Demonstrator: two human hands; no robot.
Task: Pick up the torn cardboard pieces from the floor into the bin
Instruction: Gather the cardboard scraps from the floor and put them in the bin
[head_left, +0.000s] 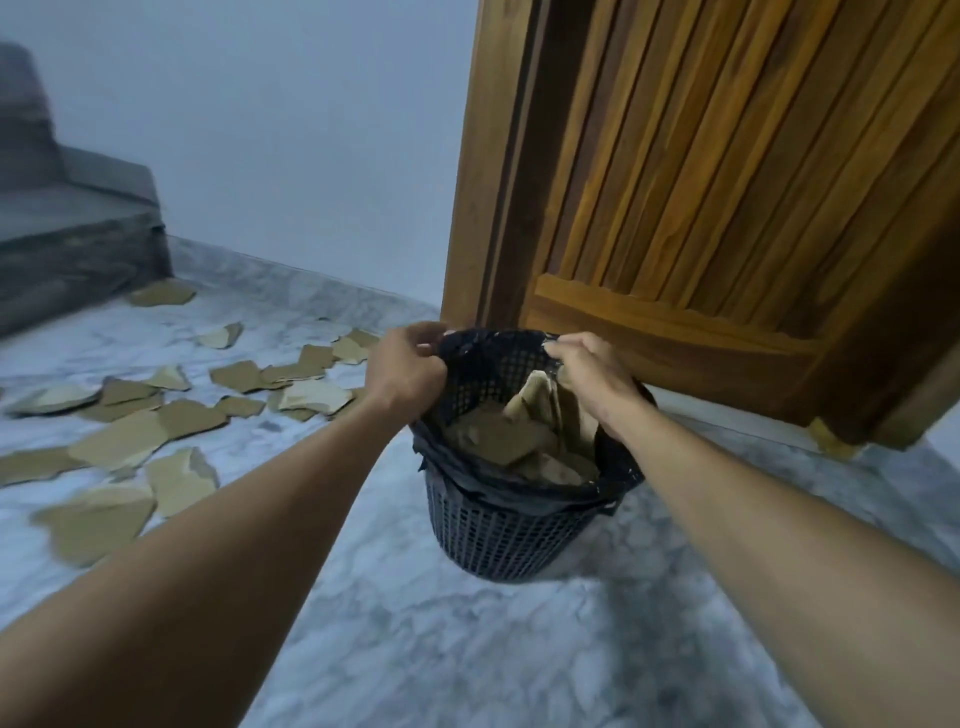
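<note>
Hands: left hand (405, 364), right hand (592, 379) grip bin (498, 530) rim; no writing legible.

Dim, flat bluish light, no clear source. Soft shadow under the bin (511, 530) on the floor (415, 649). Motion blur on far-left sofa (67, 228) and near-left cardboard pieces (98, 519). Wide-angle bends the door (727, 182) at right. No glare.

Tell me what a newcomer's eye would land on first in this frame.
First, the two hands, left hand and right hand, each with a grip on the far rim of the black mesh bin, which already holds cardboard. Next, the torn cardboard pieces scattered over the marble floor at left, and the wooden door behind the bin.
</note>
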